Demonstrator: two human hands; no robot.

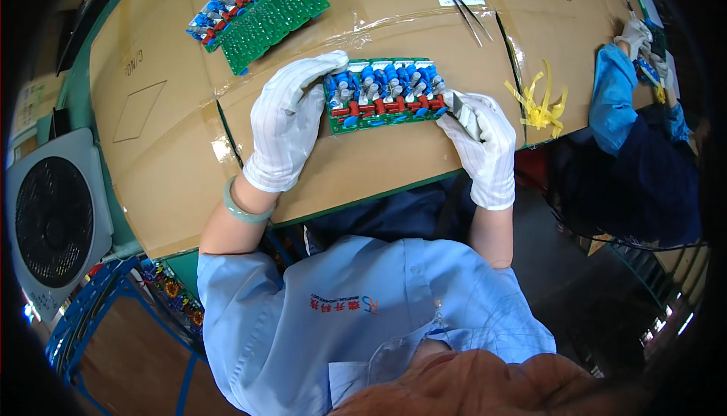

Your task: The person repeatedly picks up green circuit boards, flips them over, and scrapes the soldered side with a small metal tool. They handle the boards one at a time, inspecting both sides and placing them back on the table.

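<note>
A green circuit board [388, 92] lies before me on the cardboard, its top crowded with blue discs, grey cylinders and a row of red parts. At its left end my left hand [286, 119], in a white striped glove, grips the board between thumb and fingers. My right hand [485, 137], gloved the same way, is at the right end. It is closed round a small flat grey metal tool [467, 119] whose tip reaches the board's edge; the tool's kind is partly hidden by the fingers.
Farther left lie a populated board [231, 3] and a green board with its solder side up [274, 23]. Black tweezers [460, 8] rest at the back. Yellow strips [543, 105] sit to the right. A fan [54, 219] stands left; a co-worker's gloved hands [636, 35] work at far right.
</note>
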